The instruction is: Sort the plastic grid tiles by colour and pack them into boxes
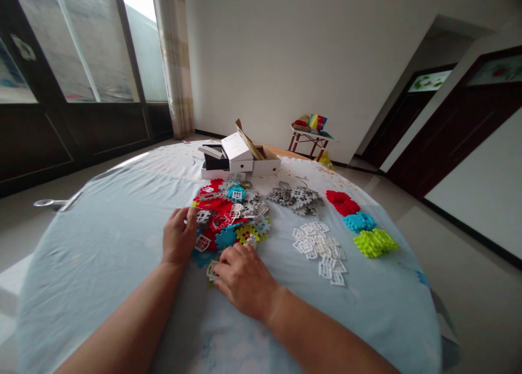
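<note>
Left hand [179,237] curling loosely at the mixed pile's [226,235] left edge, fingers touching gray pieces [203,216], right hand [247,279] half closing over a white lattice piece [211,270] at its near edge, firmness of hold unclear.

Fingertips of left hand [179,237] partly hidden at mixed pile [216,204]; grip not possible to tell. White lattice piece [211,271] partly covered by right hand [245,279]. Lower pieces in mixed pile hidden. Both forearms, tablecloth [101,254] cut by bottom edge. Objects on far stand [313,123] too small for naming.
</note>
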Demonstrator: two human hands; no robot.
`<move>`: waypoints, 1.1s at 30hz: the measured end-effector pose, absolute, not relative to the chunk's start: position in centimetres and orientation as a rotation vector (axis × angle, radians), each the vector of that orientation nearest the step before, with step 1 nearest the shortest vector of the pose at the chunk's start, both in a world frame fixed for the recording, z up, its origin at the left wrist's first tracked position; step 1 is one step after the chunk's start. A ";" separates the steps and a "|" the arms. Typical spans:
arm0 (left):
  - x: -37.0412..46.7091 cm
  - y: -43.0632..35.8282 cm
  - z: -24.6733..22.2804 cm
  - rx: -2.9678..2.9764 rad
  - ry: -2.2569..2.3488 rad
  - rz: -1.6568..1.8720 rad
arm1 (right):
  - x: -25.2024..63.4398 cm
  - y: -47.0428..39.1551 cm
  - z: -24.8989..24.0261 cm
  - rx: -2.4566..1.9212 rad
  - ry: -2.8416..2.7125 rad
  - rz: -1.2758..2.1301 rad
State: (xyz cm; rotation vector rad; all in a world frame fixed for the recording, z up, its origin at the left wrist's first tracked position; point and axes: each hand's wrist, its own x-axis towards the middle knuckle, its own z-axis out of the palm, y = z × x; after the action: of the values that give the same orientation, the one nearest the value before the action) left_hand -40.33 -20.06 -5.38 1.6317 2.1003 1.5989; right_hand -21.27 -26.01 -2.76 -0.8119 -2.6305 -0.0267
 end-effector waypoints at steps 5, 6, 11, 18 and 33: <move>-40.5 -20.1 -5.3 1.630 2.119 1.578 | -21.1 -26.0 -2.8 -0.743 -2.642 -0.159; -40.5 -20.1 -5.3 1.634 2.125 1.566 | -20.9 -26.0 -2.6 -0.733 -2.634 -0.162; -40.6 -20.0 -5.1 1.655 2.143 1.526 | -20.6 -25.8 -2.1 -0.766 -2.555 -0.063; -40.7 -20.4 -4.9 1.663 2.139 1.517 | -18.2 -24.7 -0.9 -0.725 -2.292 0.384; -41.1 -20.3 -5.4 1.660 2.195 1.514 | -2.7 -18.7 -2.6 -1.275 -1.746 -0.121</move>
State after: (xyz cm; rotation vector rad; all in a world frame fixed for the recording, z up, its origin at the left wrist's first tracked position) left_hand -41.08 -20.31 -5.38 1.6601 2.1951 1.5137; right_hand -2.73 -18.67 -2.58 -1.2746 -1.7456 -0.1214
